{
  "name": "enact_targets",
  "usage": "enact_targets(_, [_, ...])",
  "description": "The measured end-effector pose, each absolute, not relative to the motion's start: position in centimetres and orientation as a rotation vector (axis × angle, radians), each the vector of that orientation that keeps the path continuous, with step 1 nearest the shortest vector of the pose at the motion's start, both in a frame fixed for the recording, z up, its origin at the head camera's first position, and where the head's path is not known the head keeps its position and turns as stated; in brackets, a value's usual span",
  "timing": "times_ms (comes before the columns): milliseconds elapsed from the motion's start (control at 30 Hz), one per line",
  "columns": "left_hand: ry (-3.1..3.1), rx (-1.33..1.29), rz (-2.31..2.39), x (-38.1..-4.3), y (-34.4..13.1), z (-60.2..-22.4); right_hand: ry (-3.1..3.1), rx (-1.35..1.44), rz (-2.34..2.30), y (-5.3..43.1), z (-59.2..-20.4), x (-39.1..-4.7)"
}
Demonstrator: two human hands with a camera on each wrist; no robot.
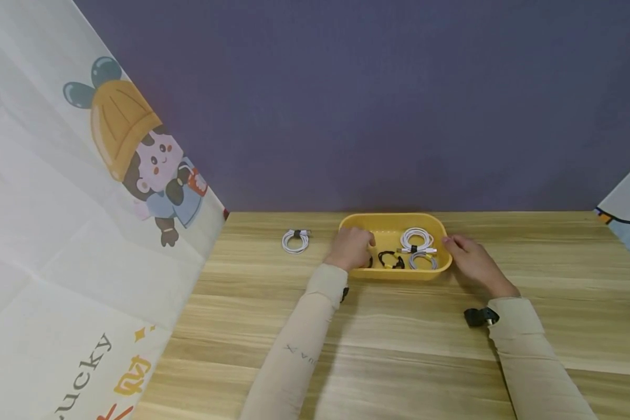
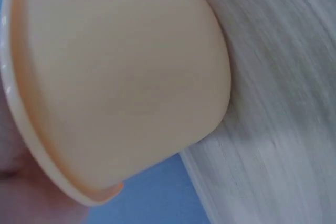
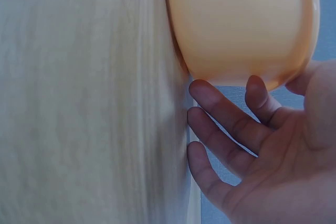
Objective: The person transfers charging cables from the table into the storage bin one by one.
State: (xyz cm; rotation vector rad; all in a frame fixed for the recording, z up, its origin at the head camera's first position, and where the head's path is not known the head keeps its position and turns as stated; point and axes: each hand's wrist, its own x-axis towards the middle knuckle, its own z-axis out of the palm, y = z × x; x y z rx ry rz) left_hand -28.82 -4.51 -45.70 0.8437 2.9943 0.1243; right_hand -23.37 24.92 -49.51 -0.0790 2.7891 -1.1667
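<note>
A yellow tray [image 1: 394, 275] stands on the wooden table, holding several coiled cables. My left hand [image 1: 350, 248] reaches over its left end, fingers down inside and mostly hidden. A dark bit of cable [image 1: 370, 262] shows beside those fingers; whether they pinch it cannot be seen. At the right end my right hand [image 1: 472, 261] holds the rim, thumb over the edge and fingers against the outer wall, also seen in the right wrist view. Inside lie a white coiled cable [image 1: 417, 230], a grey coiled cable [image 1: 412, 262] and a black cable with yellow parts [image 1: 383, 254].
Left of the tray, a white coiled cable [image 1: 284, 242] with a black strap lies on the wooden table [image 1: 399, 350]. A dark blue panel [image 1: 378, 105] rises behind the table's back edge. A white printed sheet [image 1: 58, 204] hangs at the left.
</note>
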Motion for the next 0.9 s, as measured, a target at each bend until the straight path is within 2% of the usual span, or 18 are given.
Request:
enact_targets(200, [3.106,0.863,0.558,-28.6,-5.6,-45.6,2.819,-0.066,-1.131,25.1,-49.6,-23.4])
enact_targets(367, [3.211,0.775,0.838,-28.5,-7.6,-45.5,2.821,-0.062,-1.147,25.1,-49.8,-23.5])
enact_targets(600, [3.334,0.469,1.058,-29.1,-11.5,-46.2,2.817,-0.068,-1.144,24.9,-49.8,-23.5])
enact_targets(900, [3.318,0.097,1.013,-29.3,-15.6,-47.5,2.808,-0.065,-1.139,25.0,-49.6,-23.5])
